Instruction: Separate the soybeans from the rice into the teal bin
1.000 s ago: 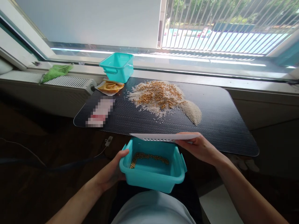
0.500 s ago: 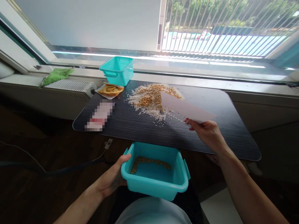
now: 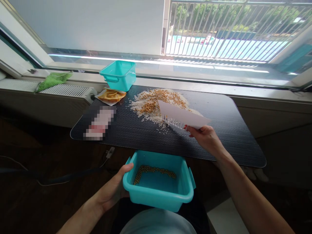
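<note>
My left hand point(image 3: 115, 186) grips the left side of a turquoise plastic bin point(image 3: 161, 198), thumb over the rim. Round yellow beans point(image 3: 154, 169) lie along the far and left edges of the bin's floor. My right hand point(image 3: 206, 136) pinches a white sheet of card point(image 3: 182, 114) with a row of slots cut along its lower edge. The slotted edge is over the near right part of a spread-out heap of white grains and yellow beans point(image 3: 148, 108) on the dark table point(image 3: 219, 113). Whether the card touches the heap I cannot tell.
A second turquoise bin point(image 3: 119, 76) stands at the table's back left corner. Before it lies folded yellow-brown food or cloth on white paper point(image 3: 111, 95), beside a blurred-out item point(image 3: 99, 123). A green cloth point(image 3: 55, 80) rests on the radiator point(image 3: 65, 91). A cable plug point(image 3: 110, 152) hangs below.
My right hand has moved the slotted card left, over the heap's near right part. The bin in my left hand stays nearly in place; the whole view has shifted slightly.
</note>
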The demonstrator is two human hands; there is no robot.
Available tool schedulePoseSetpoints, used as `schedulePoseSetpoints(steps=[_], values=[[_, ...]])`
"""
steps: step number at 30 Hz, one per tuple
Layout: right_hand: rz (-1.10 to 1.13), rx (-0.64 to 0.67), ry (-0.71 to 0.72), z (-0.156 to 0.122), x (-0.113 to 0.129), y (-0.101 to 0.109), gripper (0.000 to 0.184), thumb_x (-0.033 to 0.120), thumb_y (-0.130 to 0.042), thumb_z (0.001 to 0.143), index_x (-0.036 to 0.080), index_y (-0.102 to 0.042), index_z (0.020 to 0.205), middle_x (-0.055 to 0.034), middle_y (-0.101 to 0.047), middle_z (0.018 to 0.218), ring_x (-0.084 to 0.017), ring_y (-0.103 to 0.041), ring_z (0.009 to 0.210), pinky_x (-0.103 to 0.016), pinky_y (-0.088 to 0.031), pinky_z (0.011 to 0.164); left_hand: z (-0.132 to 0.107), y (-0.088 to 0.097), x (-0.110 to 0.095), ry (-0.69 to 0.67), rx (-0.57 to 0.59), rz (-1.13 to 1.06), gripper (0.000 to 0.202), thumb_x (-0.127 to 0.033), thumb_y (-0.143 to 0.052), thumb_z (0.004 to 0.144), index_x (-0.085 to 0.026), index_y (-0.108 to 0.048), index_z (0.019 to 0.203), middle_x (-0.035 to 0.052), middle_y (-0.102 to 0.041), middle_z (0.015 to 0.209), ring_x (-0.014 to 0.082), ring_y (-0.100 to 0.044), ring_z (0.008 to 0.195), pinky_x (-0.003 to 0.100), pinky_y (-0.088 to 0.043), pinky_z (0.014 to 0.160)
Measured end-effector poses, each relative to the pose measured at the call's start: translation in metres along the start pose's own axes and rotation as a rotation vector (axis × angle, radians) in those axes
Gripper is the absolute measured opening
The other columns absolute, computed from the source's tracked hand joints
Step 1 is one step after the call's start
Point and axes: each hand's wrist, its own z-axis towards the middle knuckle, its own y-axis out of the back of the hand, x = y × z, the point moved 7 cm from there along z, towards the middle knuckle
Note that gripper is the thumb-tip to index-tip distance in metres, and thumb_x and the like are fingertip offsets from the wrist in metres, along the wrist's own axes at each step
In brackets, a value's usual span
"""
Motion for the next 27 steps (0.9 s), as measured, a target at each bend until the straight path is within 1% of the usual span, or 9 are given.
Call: schedulePoseSetpoints(steps=[5, 9, 13, 18, 23, 27], values=[[0.068, 0.019, -0.034, -0.003, 0.008, -0.007, 0.038, 0.05, -0.065, 0.076, 0.013, -0.073, 0.083, -0.0061, -0.069, 0.074, -0.021, -0.064, 0.074, -0.03, -0.054, 0.06, 0.001, 0.0, 0.0, 0.003, 0.006, -0.003, 0.073, -0.062, -0.047, 0.082, -0.017, -0.044, 0.139, 0.0136, -0.068, 0.118, 0.0321, -0.06, 0.111, 0.041, -0.048, 0.086], [0.081, 0.012, -0.057, -0.002, 0.009, -0.007, 0.038, 0.05, -0.066, 0.075, 0.014, -0.073, 0.081, -0.0066, -0.07, 0.076, -0.021, -0.064, 0.074, -0.03, -0.054, 0.059, 0.0, -0.002, -0.001, 0.004, 0.016, -0.004, 0.072, -0.061, -0.047, 0.082, -0.017, -0.045, 0.138, 0.0139, -0.069, 0.118, 0.0321, -0.06, 0.11, 0.041, -0.047, 0.086], [0.056, 0.011, -0.046, -0.002, 0.011, -0.008, 0.037, 0.05, -0.066, 0.075, 0.014, -0.073, 0.08, -0.0065, -0.07, 0.074, -0.02, -0.064, 0.072, -0.03, -0.054, 0.059, 0.0, -0.001, -0.001, 0.002, 0.019, -0.011, 0.072, -0.061, -0.049, 0.081, -0.017, -0.046, 0.138, 0.0142, -0.068, 0.119, 0.0333, -0.059, 0.112, 0.041, -0.047, 0.086], [0.097, 0.056, -0.027, -0.007, 0.016, -0.01, 0.038, 0.051, -0.066, 0.075, 0.014, -0.074, 0.082, -0.0065, -0.07, 0.076, -0.021, -0.064, 0.071, -0.032, -0.055, 0.06, 0.001, 0.003, 0.001, -0.005, 0.015, -0.023, 0.072, -0.062, -0.05, 0.08, -0.02, -0.045, 0.139, 0.0134, -0.067, 0.122, 0.0336, -0.057, 0.115, 0.042, -0.046, 0.087], [0.033, -0.002, -0.056, -0.007, 0.011, -0.005, 0.037, 0.05, -0.066, 0.074, 0.014, -0.073, 0.078, -0.0054, -0.069, 0.073, -0.019, -0.062, 0.067, -0.031, -0.054, 0.058, 0.002, 0.003, 0.0, -0.003, -0.002, -0.006, 0.072, -0.063, -0.048, 0.081, -0.019, -0.046, 0.138, 0.0133, -0.067, 0.122, 0.0326, -0.058, 0.113, 0.041, -0.047, 0.086], [0.028, 0.039, -0.057, -0.009, 0.01, -0.007, 0.038, 0.051, -0.065, 0.074, 0.014, -0.073, 0.078, -0.0048, -0.068, 0.069, -0.019, -0.062, 0.064, -0.031, -0.054, 0.057, 0.002, 0.002, 0.0, -0.009, -0.005, -0.003, 0.071, -0.063, -0.048, 0.081, -0.02, -0.046, 0.138, 0.0124, -0.067, 0.122, 0.0323, -0.059, 0.112, 0.04, -0.047, 0.084]])
